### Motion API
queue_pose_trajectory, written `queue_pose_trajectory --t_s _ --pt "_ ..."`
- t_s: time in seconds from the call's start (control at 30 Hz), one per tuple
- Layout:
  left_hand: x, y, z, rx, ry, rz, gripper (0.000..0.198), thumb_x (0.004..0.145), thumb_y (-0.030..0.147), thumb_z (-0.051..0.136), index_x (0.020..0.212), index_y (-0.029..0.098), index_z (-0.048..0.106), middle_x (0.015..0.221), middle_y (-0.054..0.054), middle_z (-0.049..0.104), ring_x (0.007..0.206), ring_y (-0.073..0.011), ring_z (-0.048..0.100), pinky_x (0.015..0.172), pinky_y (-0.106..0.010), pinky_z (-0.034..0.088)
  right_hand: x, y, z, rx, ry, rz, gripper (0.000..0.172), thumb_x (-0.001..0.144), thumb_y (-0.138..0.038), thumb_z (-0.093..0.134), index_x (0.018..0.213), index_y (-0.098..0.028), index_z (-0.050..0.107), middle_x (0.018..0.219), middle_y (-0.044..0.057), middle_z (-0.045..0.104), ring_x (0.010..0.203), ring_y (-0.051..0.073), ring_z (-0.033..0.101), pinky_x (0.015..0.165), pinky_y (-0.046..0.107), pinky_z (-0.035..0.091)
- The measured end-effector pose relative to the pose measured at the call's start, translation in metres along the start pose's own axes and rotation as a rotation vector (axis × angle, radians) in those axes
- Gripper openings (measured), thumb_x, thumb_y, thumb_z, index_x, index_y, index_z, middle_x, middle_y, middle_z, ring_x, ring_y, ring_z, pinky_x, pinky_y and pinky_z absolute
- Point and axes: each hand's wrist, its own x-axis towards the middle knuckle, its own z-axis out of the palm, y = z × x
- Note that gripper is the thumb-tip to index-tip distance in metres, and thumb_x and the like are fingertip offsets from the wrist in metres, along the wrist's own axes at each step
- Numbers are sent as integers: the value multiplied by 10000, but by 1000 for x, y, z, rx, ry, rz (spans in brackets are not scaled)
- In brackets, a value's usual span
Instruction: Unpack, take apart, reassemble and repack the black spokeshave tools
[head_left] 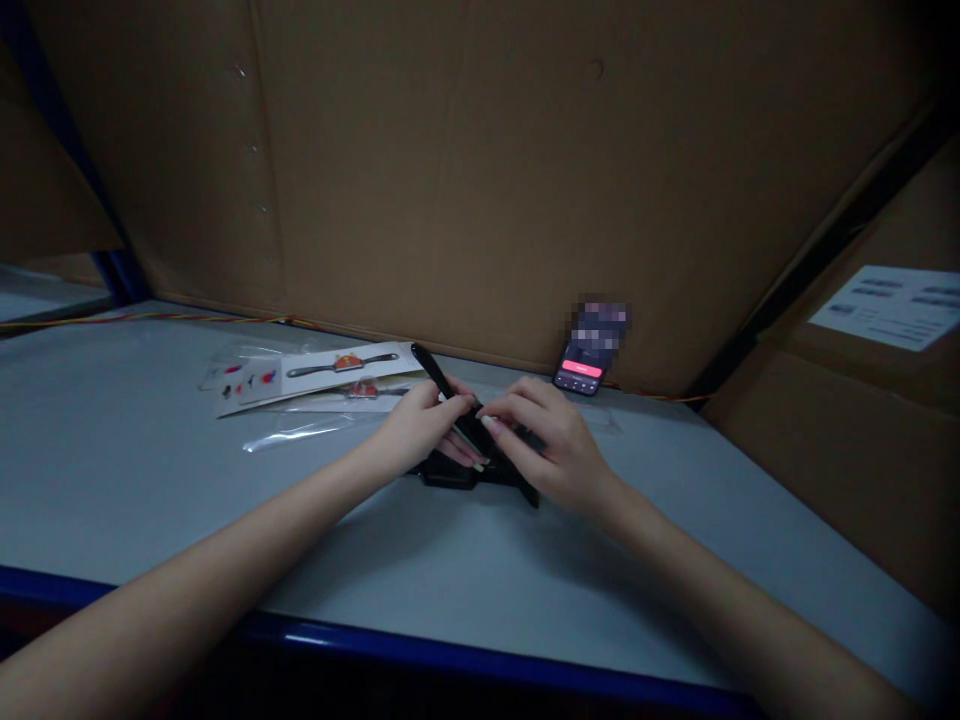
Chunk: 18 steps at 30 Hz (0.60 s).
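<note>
The black piece (471, 430) looks smooth, the plastic sleeve (300, 433) glossy, the cardboard (420, 180) matt

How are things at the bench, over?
Left hand holding long black piece. Right hand at its middle, fingers bent. Dark object beneath; printed cards beyond left hand, phone beyond right.

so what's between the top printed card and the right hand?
In the head view, the left hand and the long black piece it grips, slanting down toward the right.
</note>
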Motion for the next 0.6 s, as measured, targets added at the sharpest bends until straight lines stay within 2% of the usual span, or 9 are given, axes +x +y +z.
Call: queue_pose_trajectory --t_s 0.2,0.3,0.43,0.6 --pt "2 1 -1 3 26 -22 62 838 143 426 889 170 403 600 -13 616 479 -190 650 455 -281 540 -1 6 -2 54 10 13 165 848 -245 468 785 -199 613 750 31 541 737 163 497 661 312 374" --pt "1 1 0 -5 24 -26 58 841 155 424 892 170 401 616 -28 624 488 -188 652 470 -282 542 0 8 -3 10 47 26 190 851 -242 460 749 -198 613 716 29 539 713 162 487 651 313 365" --pt "0 1 0 -7 25 -28 61 839 162 432 895 172 408 629 -22 618 488 -183 652 485 -288 545 0 11 -6 -87 32 6 244 859 -261 452 684 -198 610 675 29 534 681 162 467 638 320 350" --pt "0 -1 0 5 4 -29 48 844 164 423 888 171 407 612 -31 625 497 -192 656 485 -292 545 1 8 -6 -24 17 10 259 889 -272 411 793 -191 637 726 39 553 711 163 477 649 322 358"
